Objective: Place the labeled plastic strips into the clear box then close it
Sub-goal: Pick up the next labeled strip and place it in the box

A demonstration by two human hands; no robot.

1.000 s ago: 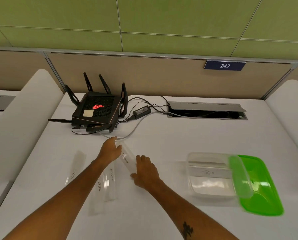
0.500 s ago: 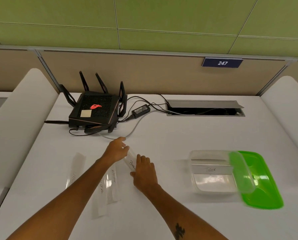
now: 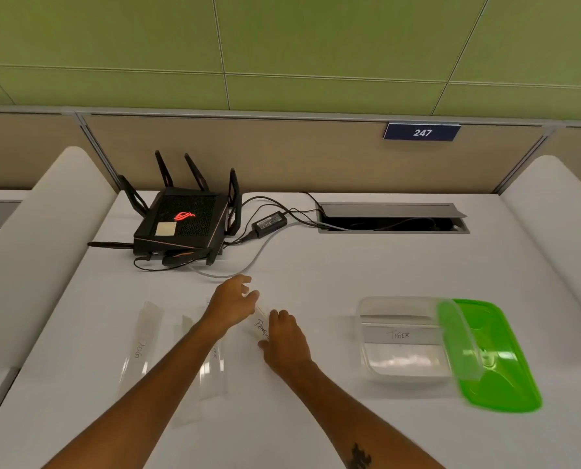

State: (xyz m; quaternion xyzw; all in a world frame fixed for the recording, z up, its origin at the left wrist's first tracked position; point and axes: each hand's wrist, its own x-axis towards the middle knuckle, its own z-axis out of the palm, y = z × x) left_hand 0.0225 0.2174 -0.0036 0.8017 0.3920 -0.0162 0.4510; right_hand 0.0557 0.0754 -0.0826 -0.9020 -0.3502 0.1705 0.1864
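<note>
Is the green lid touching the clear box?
Touching. The head view shows the green lid leaning on the clear box at its right rim, overlapping that edge.

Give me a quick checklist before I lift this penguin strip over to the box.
1. Both hands on the penguin strip: ok, left hand at its far end, right hand at its near end.
2. Grip closed on the strip: cannot tell.
3. Clear box open: ok, green lid leans against its right side.
4. Room in the box: ok, only the tiger strip inside.
5. Path to the box: ok, bare table between.
6. Other strips: not ok, dog strip among those left.
</note>
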